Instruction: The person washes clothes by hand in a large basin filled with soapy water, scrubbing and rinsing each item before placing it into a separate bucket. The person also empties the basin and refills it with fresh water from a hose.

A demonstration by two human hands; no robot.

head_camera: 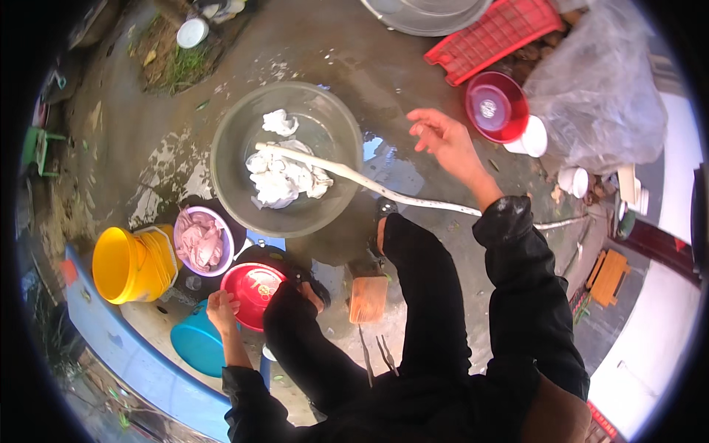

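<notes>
My right hand (pixel 440 141) hangs in the air right of the large grey basin (pixel 227 183), fingers loosely curled and apart, holding nothing. Inside that basin lie a heap of wet white cloth (pixel 285 177) and a smaller white cloth piece (pixel 279 122). A peeled wooden stick (pixel 382 190) slants from over the heap across the basin's rim and passes behind my right forearm. My left hand (pixel 222 310) is at the left rim of a red plastic basin (pixel 249 313) beside my left knee; whether it grips the rim is unclear. A teal bucket (pixel 199 343) sits just below this hand.
Left stand a yellow bucket (pixel 116 266) and a purple basin (pixel 226 243) holding pink cloth (pixel 199 239). A small wooden stool (pixel 369 299) is between my legs. Upper right are a red crate (pixel 493 39), a dark red basin (pixel 520 105) and plastic sheeting (pixel 604 94). The concrete floor (pixel 332 61) is wet.
</notes>
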